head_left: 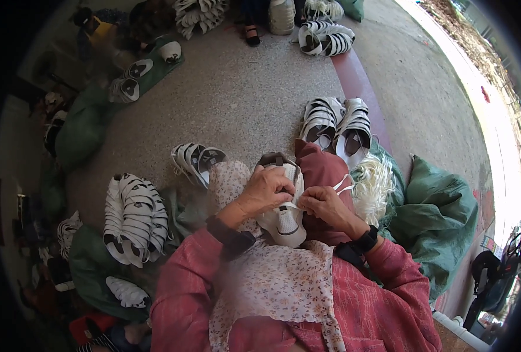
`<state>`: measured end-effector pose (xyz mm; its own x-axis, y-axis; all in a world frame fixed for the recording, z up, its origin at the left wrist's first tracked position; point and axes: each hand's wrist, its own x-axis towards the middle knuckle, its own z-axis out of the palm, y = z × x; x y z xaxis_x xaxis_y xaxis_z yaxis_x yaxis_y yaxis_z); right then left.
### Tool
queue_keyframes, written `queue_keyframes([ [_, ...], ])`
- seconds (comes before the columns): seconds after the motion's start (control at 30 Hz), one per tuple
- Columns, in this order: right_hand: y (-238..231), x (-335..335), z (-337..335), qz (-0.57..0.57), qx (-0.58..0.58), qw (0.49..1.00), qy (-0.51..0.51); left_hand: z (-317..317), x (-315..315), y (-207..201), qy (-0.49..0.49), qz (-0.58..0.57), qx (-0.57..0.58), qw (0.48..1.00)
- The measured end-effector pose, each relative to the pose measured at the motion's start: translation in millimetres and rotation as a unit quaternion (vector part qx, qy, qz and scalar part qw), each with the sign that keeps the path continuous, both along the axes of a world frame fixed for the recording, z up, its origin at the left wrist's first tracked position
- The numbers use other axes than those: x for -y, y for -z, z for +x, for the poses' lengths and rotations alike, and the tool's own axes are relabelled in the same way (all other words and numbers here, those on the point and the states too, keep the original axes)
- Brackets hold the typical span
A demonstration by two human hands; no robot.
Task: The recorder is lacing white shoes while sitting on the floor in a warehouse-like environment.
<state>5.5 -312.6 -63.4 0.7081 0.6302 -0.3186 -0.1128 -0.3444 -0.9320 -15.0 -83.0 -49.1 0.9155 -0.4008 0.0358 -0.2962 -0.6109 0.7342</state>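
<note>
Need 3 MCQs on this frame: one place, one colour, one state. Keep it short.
1. Where is the white shoe being worked on?
A. on the person's lap
B. on the green sack
C. on the bare floor

2. What colour are the person's sleeves?
A. blue
B. red-pink
C. yellow

3. What is the right hand doing?
A. resting flat on the floor
B. hanging empty
C. pinching a white strap

Key: 1 A, it rests on the lap between both hands. 2 B, both forearms are red-pink. 3 C, its fingers grip the strap at the shoe; the left hand holds the shoe.

The person wears a red long-sleeved top with a fine woven pattern, a white apron [275,281] with small floral print, dark red trousers, and 2 black bands: 1 on each wrist, the right one [367,239] like a watch.
</note>
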Motion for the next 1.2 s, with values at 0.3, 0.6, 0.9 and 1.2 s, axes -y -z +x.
queue_keyframes([
  [0.3,-1.2,-3.8,0.8,-0.073,0.152,0.985,-0.037,-3.6,3.1,0.8,-0.001,0.007,0.027,1.0],
  [0.6,-29.1,-10.4,36.5,-0.109,0.35,0.91,-0.195,-1.9,-2.7,3.0,0.066,-0.015,-0.017,0.998],
  [0.9,-7.7,-2.9,49.3,-0.023,0.384,0.895,-0.227,-0.4,2.9,8.9,0.034,0.007,-0.023,0.999],
  [1.2,-10.3,-8.3,52.7,-0.014,0.38,0.889,-0.254,-11.2,-14.1,3.6,-0.052,0.046,0.255,0.964],
])
